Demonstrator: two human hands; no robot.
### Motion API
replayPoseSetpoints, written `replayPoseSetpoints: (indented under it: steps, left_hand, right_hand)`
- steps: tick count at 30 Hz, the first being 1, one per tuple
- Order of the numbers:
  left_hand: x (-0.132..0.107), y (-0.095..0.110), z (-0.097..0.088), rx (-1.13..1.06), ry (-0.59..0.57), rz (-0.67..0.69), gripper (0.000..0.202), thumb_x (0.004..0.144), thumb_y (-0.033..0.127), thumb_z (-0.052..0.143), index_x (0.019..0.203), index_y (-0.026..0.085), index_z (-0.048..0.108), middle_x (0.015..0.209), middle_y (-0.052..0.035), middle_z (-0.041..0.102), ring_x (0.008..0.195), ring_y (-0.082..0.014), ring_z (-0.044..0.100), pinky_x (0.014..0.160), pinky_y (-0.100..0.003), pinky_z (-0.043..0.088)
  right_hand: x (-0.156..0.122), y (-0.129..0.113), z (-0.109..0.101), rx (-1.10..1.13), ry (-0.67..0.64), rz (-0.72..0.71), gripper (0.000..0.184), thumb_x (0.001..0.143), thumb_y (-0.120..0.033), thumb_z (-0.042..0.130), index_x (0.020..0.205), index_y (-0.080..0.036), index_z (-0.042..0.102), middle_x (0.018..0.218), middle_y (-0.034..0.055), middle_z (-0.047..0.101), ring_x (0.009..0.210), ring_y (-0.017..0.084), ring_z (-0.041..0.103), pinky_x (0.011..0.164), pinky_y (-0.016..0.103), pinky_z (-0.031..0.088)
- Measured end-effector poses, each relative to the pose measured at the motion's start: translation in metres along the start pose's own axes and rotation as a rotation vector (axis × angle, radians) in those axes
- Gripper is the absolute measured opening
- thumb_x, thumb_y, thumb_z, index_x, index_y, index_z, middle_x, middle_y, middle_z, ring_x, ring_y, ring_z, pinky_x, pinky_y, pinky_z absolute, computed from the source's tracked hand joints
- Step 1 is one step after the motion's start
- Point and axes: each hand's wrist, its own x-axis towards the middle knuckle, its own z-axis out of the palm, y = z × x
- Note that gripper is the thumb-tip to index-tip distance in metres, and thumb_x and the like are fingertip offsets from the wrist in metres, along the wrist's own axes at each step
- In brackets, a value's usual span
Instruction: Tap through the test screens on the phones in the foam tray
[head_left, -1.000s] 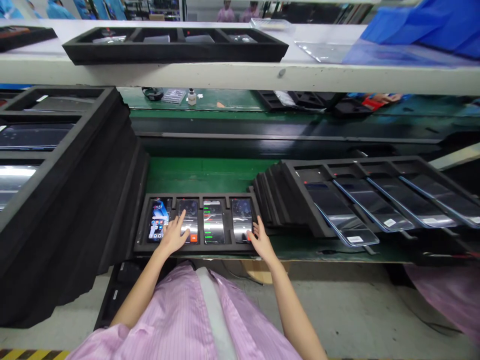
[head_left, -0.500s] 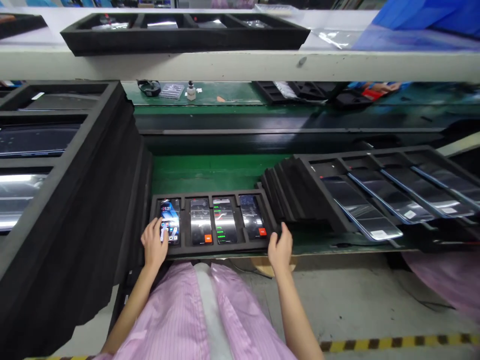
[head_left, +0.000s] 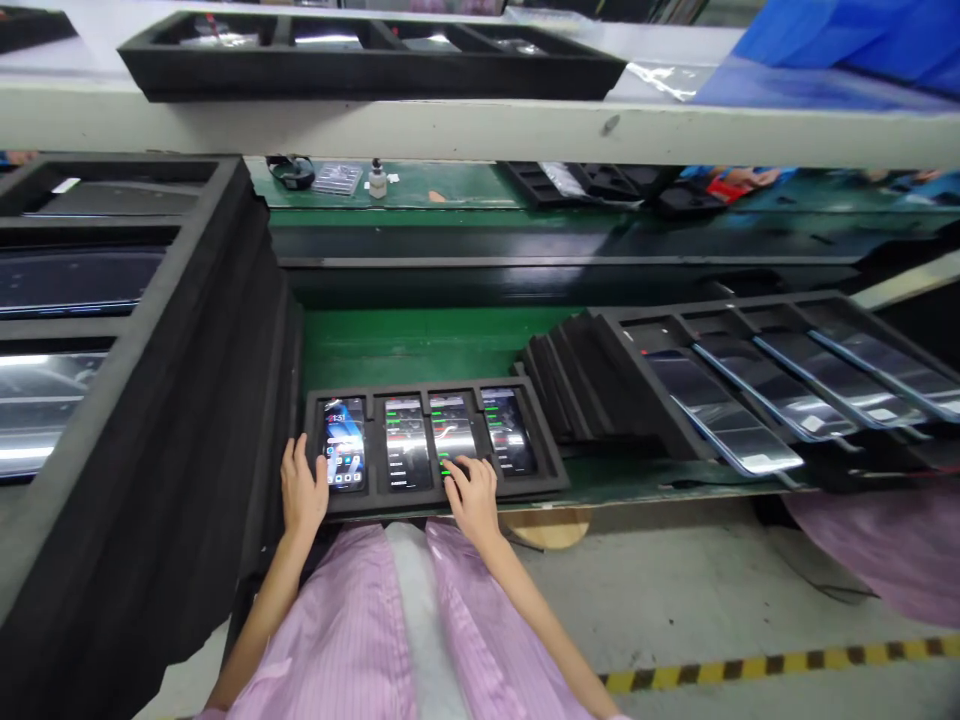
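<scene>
In front of me a black foam tray (head_left: 375,500) holds several smartphones in separate slots. The leftmost phone (head_left: 344,430) shows a blue home screen with icons. To its right, a second phone (head_left: 406,440), a third phone (head_left: 451,425) and the rightmost phone (head_left: 507,430) show dark screens with green text. My left hand (head_left: 303,490) rests at the tray's left front corner beside the leftmost phone, fingers stretched out. Over the lower end of the third phone is my right hand (head_left: 474,498), its fingers spread and slightly bent; whether a fingertip touches the glass I cannot tell.
Tall stacked foam trays (head_left: 202,330) with phones stand at the left. Another tilted stack (head_left: 592,390) at the right carries several phones (head_left: 724,410). A shelf (head_left: 420,130) above bears a foam tray (head_left: 367,80). Beyond are a small bottle (head_left: 377,181) and a person's hand (head_left: 757,177).
My right hand has moved left from the tray's right corner to over the third phone. The second and rightmost phones' orange boxes have given way to green text. My left fingers have drawn off the leftmost phone.
</scene>
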Motion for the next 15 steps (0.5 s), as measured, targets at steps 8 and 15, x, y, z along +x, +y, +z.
replayPoseSetpoints:
  steps: [8, 15]
  left_hand:
    - [-0.016, -0.017, 0.000, 0.025, -0.050, 0.084, 0.037, 0.090, 0.029, 0.031, 0.117, 0.017, 0.053, 0.126, -0.0140, 0.045, 0.119, -0.0259, 0.042, 0.101, -0.046, 0.035]
    - [-0.015, -0.012, -0.006, 0.080, -0.135, 0.099, 0.029, 0.087, 0.026, 0.038, 0.102, 0.024, 0.063, 0.129, -0.0075, 0.046, 0.120, -0.0254, 0.039, 0.102, -0.047, 0.034]
  right_hand:
    - [0.034, -0.031, 0.028, 0.107, -0.034, -0.113, 0.033, 0.091, -0.025, 0.033, 0.097, -0.022, 0.065, 0.090, 0.0061, 0.056, 0.089, 0.019, 0.048, 0.095, 0.045, 0.030]
    - [0.042, -0.047, 0.041, 0.192, -0.065, -0.110, 0.034, 0.090, -0.024, 0.032, 0.095, -0.023, 0.066, 0.091, 0.0058, 0.055, 0.091, 0.019, 0.046, 0.096, 0.045, 0.029]
